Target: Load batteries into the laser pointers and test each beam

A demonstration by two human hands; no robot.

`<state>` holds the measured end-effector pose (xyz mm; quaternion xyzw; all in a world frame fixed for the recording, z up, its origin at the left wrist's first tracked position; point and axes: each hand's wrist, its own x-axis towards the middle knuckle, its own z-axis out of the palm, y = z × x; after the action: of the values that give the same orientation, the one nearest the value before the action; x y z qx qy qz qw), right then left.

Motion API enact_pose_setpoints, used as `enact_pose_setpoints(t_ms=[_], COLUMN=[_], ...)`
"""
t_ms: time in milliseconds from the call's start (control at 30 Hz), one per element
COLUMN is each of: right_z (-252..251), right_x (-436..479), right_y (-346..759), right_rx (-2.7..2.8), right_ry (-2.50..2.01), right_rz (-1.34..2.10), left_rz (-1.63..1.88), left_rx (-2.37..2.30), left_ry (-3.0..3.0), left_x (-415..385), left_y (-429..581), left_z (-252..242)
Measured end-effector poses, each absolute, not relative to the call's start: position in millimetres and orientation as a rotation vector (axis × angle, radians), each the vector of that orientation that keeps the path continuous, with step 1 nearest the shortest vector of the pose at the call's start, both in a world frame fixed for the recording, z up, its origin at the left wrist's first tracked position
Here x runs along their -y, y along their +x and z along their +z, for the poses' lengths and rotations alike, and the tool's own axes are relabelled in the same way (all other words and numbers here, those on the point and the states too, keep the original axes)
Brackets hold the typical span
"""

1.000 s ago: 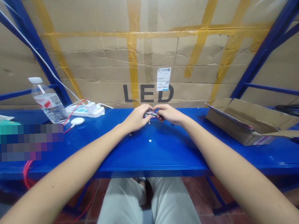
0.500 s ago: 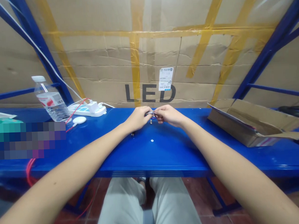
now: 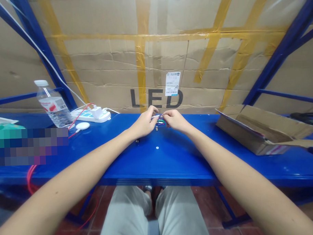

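Note:
Above the far middle of the blue table, my left hand pinches a thin, pale, rod-like piece; its kind is too small to tell. My right hand is closed at the right end of that piece, its fingertips pressed together, and what they grip is hidden. Just below the fingers lie shiny, slim pieces with green and purple glints. Small gold-coloured parts sit a little nearer to me. Beside my left wrist is a small dark part, partly covered.
An open cardboard box stands at the right. On the left are a water bottle, a white power strip, a white oval object and a red cable. A large taped carton stands behind the table.
My left fingers have lifted and opened out slightly around the pale piece. My right fingers have curled in, and more of the shiny pieces beneath shows between the hands.

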<state>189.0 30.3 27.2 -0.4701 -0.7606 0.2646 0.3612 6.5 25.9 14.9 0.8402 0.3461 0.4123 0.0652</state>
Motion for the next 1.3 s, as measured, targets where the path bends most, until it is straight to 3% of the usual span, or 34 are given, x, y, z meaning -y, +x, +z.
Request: enact_pose_setpoints(t_ms=[533,967,1200,1300], right_z=[28,27,29,28], right_x=[-23,-41,-39,-35], right_y=[182,202,205,201], right_rx=[2.270,1.835,1.909,1.865], right_ry=[-1.273,-1.197,-0.935,-0.767], right_rz=[0.048,1.060,1.173,1.384], left_rz=[1.224,1.364,1.266,1.244], left_rx=[-1.106,-1.088,-0.825,-0.713], left_ry=[2.883,2.192,2.224,2.152], left_x=[-33,-47,-30,-27], left_y=[0,-16,-7,-2], left_z=[13,24,31,29])
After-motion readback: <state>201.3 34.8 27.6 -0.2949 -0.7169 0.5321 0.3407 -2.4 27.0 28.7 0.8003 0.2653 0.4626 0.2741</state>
